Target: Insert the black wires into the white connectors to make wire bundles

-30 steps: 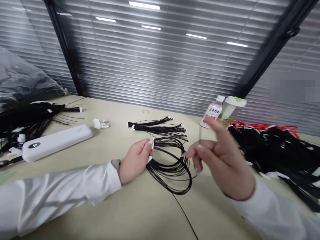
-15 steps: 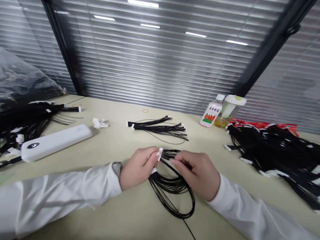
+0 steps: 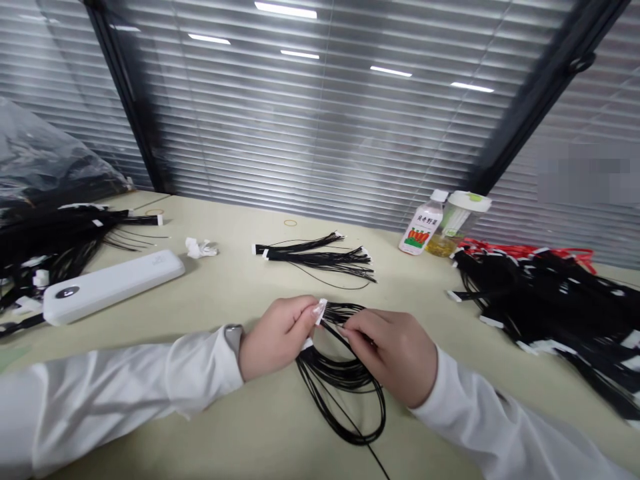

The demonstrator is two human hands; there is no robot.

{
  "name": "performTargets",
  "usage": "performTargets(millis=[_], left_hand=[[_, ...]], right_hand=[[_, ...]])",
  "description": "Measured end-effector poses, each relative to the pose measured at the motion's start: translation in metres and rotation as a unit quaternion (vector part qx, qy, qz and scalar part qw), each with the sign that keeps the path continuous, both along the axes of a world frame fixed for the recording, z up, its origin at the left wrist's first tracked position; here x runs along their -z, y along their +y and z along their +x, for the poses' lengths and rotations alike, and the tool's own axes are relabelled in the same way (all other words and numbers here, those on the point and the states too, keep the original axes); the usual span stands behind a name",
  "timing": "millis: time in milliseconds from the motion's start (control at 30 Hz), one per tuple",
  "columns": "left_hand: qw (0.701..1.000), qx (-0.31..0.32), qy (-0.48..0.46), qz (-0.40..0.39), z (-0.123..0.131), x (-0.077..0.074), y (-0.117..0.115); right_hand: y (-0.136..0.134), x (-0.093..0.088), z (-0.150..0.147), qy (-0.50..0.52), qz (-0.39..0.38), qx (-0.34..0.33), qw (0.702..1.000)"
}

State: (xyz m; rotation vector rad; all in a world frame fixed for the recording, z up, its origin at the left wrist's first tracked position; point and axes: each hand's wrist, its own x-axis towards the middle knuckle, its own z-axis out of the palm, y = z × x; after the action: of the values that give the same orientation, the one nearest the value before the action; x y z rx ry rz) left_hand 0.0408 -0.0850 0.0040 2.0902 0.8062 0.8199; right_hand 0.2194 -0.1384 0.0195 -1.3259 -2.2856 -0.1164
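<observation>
My left hand [image 3: 281,335] is closed on a white connector [image 3: 321,311] at one end of a black wire harness [image 3: 345,437]. The thumb presses the connector against the fingers. A second white connector [image 3: 307,344] shows just below that hand. To the right, my right hand [image 3: 395,353] pinches the black wires a short way from the connector; its fingertips partly hide them. Below both hands the wires hang in a loop, and one loose strand runs down toward the front edge of the view.
Two wire bundles [image 3: 320,257] lie beyond my hands. A white power bank [image 3: 114,285], crumpled tissue [image 3: 201,247] and dark cable pile [image 3: 55,237] are at left. At right are a bottle [image 3: 423,223], a lidded cup [image 3: 457,223] and a large harness heap [image 3: 550,300].
My right hand has shifted slightly, its fingers now a little lower along the wires. The hanging loop has swung slightly left and down. My left hand stays in place.
</observation>
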Motion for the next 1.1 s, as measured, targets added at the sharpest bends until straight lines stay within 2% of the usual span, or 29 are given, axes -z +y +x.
performTargets(millis=[367, 633, 733, 833, 1000, 1100], left_hand=[[1.0, 0.01, 0.014, -0.005, 0.001, 0.002, 0.001], [0.999, 0.019, 0.049, -0.005, 0.002, 0.0, 0.001], [0.999, 0.013, 0.042, -0.012, 0.002, 0.001, 0.002], [0.999, -0.014, 0.014, -0.034, 0.004, 0.003, 0.004], [0.99, -0.111, -0.041, -0.08, 0.006, 0.005, 0.012], [0.984, -0.142, -0.06, -0.086, 0.006, 0.007, 0.015]], right_hand=[[0.001, 0.001, 0.0, 0.014, -0.006, -0.026, 1.0], [0.001, 0.008, -0.002, 0.008, 0.005, -0.017, 1.0], [0.005, 0.008, 0.0, -0.014, -0.014, -0.009, 1.0], [0.009, 0.001, 0.005, -0.038, -0.051, 0.025, 0.998], [0.003, -0.022, 0.007, -0.034, -0.022, 0.097, 0.994], [-0.007, -0.027, -0.001, -0.078, -0.116, 0.099, 0.985]])
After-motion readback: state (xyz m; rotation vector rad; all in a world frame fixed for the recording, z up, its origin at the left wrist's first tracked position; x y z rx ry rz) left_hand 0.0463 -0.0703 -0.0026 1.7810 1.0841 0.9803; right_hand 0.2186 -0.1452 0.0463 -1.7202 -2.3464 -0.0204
